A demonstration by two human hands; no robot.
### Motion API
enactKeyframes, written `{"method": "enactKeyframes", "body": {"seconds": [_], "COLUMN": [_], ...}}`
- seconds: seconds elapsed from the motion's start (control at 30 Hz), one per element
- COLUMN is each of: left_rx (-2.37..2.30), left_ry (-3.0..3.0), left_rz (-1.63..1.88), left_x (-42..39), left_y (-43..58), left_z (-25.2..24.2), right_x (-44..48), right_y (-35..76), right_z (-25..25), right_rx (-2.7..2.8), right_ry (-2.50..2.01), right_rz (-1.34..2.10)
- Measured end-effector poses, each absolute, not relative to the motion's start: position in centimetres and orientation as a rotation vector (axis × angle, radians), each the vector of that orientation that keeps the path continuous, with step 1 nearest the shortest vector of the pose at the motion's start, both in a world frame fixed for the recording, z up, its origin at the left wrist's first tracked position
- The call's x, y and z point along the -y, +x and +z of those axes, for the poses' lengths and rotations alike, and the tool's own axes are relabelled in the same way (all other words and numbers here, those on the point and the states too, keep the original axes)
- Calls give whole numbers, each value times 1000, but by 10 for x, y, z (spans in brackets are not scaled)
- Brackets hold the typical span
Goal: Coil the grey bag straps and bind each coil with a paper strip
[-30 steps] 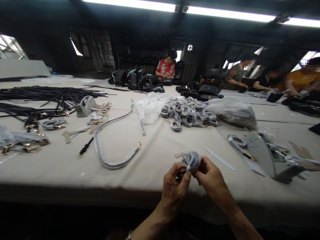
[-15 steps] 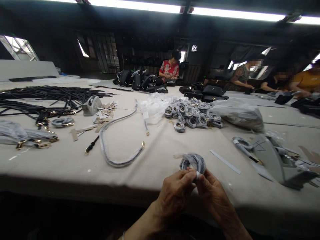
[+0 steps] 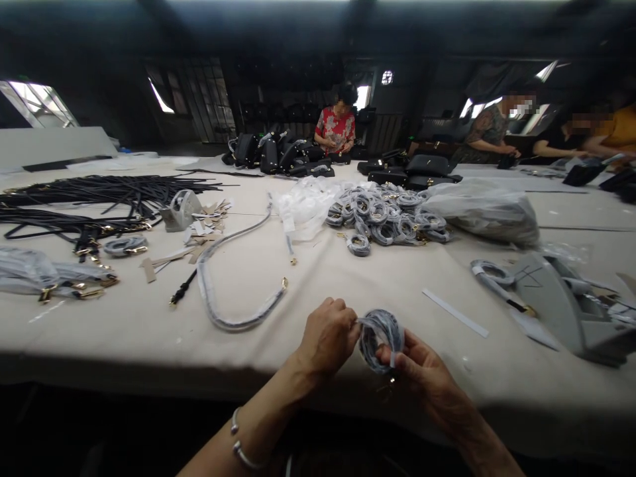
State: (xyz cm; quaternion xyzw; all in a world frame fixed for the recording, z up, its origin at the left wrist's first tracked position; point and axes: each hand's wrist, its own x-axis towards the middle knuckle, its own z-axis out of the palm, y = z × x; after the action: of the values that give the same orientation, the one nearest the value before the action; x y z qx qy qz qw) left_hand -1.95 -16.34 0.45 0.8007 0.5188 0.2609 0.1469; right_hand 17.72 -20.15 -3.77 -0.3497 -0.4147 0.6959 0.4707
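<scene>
Above the table's front edge, a coiled strap (image 3: 381,331) in clear plastic wrap is held up between my hands. My right hand (image 3: 422,368) grips the coil's right side, thumb in front, beside a white band around it. At the coil's upper left, my left hand (image 3: 330,334) is closed in a pinch on the end of the strap or its wrap; its fingers hide which. A gold clasp hangs below the coil. To the left lies an uncoiled wrapped strap (image 3: 233,326) with gold clasps. Beyond my hands is a pile of coiled straps (image 3: 380,215).
Grey tape dispensers stand at right (image 3: 556,308) and left (image 3: 181,211). A white strip (image 3: 454,313) lies right of my hands. Black straps (image 3: 114,192) and paper scraps (image 3: 213,222) spread leftward. Co-workers (image 3: 335,126) sit across the table near black bags (image 3: 278,152).
My left hand has moved left, from the white band to the coil's upper left side. The coil has turned and come slightly lower; my right hand still holds it. The view has shifted a little.
</scene>
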Motion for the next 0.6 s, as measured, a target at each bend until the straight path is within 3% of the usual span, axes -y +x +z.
{"method": "enactKeyframes", "body": {"seconds": [0.2,0.37,0.6], "left_rx": [-1145,-1390,-1106], "left_ry": [1410,1759,1756], "left_rz": [820,960,773], "left_x": [172,170,156], "left_y": [-3,0,3], "left_z": [0,-11,-18], "right_x": [204,207,198], "right_y": [176,176,202], "right_z": [-39,-38,-29], "right_rx": [923,907,1057], "right_ry": [-738,-739,-882], "right_rz": [1799,1837,1856]}}
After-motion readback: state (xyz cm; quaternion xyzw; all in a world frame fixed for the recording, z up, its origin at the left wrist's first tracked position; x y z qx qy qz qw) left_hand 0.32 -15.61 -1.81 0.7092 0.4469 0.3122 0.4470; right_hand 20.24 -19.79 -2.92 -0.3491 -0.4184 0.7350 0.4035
